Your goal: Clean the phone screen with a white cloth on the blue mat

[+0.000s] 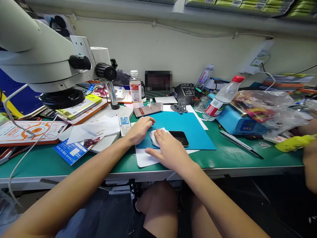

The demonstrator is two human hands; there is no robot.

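Note:
A smartphone (182, 138) with a dark screen lies flat on a blue mat (195, 125). My right hand (169, 147) presses a white tissue (153, 136) onto the phone's left part, fingers over the tissue and thumb out to the side. The palm and tissue hide much of the phone. My left hand (141, 130) rests at the mat's left edge, fingers loosely bent and apparently holding nothing. Behind it lies another phone-like slab (148, 109). A white sheet (146, 158) sticks out from under the mat's front.
A microscope (49, 66) overhangs the left side, above boxes and papers. At the right stand a red-capped bottle (221, 99) and a blue device (240, 120); tweezers (241, 143) lie in front. Another person's arm (310, 158) is at the right edge beside a yellow bottle (294, 142).

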